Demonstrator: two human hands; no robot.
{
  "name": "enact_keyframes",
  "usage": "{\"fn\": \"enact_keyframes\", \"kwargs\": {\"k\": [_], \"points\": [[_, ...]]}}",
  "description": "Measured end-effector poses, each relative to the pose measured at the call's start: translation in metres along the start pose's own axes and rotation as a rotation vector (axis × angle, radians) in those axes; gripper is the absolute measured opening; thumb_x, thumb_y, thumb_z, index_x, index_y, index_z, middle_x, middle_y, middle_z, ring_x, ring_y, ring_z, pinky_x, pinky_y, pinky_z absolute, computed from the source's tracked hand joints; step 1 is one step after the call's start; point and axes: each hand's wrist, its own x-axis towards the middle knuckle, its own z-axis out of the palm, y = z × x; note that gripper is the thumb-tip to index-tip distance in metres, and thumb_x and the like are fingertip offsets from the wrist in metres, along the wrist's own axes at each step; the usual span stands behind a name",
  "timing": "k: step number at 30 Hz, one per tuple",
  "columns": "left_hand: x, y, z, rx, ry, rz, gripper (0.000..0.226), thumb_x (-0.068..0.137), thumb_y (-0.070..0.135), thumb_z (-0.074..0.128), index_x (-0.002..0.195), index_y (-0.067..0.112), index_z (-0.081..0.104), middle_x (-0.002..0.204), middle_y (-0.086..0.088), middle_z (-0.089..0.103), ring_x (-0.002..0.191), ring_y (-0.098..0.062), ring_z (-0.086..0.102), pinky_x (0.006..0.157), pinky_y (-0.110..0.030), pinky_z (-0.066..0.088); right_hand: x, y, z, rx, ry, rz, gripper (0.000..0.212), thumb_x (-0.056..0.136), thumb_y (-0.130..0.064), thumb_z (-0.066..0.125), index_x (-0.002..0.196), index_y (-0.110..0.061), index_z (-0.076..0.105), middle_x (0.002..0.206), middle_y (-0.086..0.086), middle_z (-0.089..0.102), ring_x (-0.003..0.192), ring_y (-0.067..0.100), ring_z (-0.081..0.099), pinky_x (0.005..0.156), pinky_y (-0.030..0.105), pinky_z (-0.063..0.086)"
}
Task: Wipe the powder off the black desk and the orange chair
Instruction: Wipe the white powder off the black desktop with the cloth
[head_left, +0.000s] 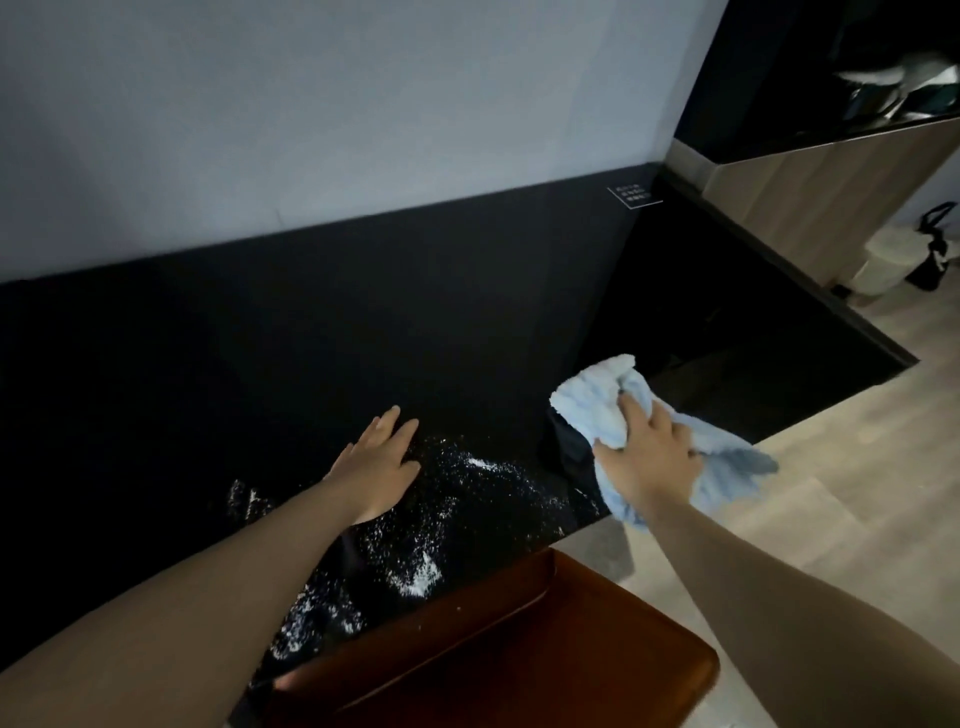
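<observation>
Seen from a head-worn camera, a person leans over a black counter (311, 338) that runs diagonally from lower left to upper right against a pale wall (363, 104). White powder (467, 499) lies scattered on the counter in a long band along its near edge, following the same diagonal, thickest just beside the orange chair (519, 649) tucked under that edge. The left hand (376, 462) lies open, fingers straight and pointing away from the person. It appears to rest flat on the counter at the powder's far side, probably as a brace. The right hand (649, 457) grips a bunched light blue cloth (592, 395) at the counter's right corner. The cloth's length runs from upper left to lower right and it trails over the wood-look floor (831, 493), likely ready to sweep leftward through the powder. A few specks show on the chair.
</observation>
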Motion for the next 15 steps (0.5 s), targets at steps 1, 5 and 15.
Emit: {"fn": "enact_keyframes", "kwargs": {"k": [1,5,15], "points": [[-0.006,-0.002,0.004,0.01,0.03,-0.003,0.059,0.103,0.028,0.031,0.152,0.022,0.0,0.158,0.004,-0.019,0.146,-0.016,-0.015,0.12,-0.041,0.001,-0.009,-0.003,0.005,-0.004,0.019,-0.025,0.064,0.088,-0.045,0.052,0.144,-0.032,0.024,0.15,0.006,0.026,0.13,0.036,0.031,0.101,0.048,0.031],[-0.024,-0.008,0.02,-0.036,0.135,-0.068,0.057,0.103,0.028,0.03,0.152,0.022,0.002,0.159,0.002,-0.014,0.146,-0.016,-0.013,0.121,-0.04,0.005,-0.051,-0.036,0.017,0.039,0.016,-0.09,0.065,0.086,-0.047,0.053,0.144,-0.032,0.025,0.145,0.007,0.028,0.124,0.033,0.035,0.095,0.042,0.035],[-0.051,-0.016,0.029,-0.029,0.28,-0.074,0.055,0.102,0.025,0.028,0.152,0.022,0.007,0.16,0.004,-0.008,0.147,-0.015,-0.009,0.12,-0.04,0.008,-0.103,-0.093,0.016,0.653,0.058,-0.26,0.066,0.08,-0.023,0.067,0.141,-0.02,0.041,0.133,0.015,0.04,0.111,0.032,0.049,0.084,0.031,0.044]]}}
